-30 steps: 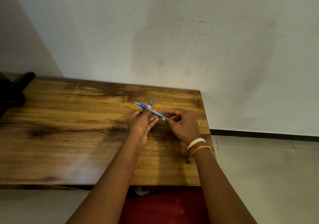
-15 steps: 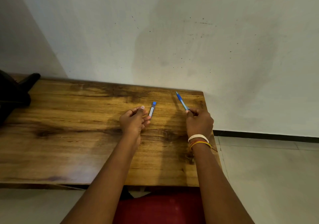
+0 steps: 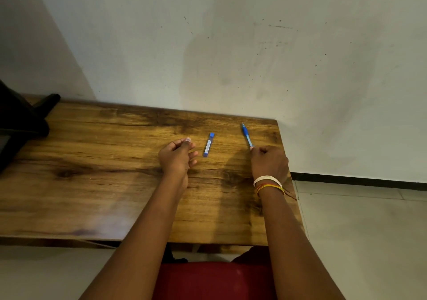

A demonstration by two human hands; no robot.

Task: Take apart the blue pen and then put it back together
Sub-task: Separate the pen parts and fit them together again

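The blue pen point(image 3: 246, 135) points away from me toward the wall, near the table's right end. My right hand point(image 3: 269, 161) grips its near end, fingers curled around it. A small blue-capped tube with a white label point(image 3: 208, 147) lies flat on the wood between my hands, untouched. My left hand point(image 3: 178, 156) rests on the table just left of the tube, fingers loosely curled, holding nothing that I can see.
The wooden table point(image 3: 92, 172) ends at its right edge close to my right hand, with tiled floor point(image 3: 369, 230) beyond. A black object point(image 3: 20, 119) sits at the far left. The white wall point(image 3: 231, 45) stands right behind the table.
My hands were together on the pen a second ago. They have moved apart: the right hand carried the pen to the right, and the left hand drew back from the tube.
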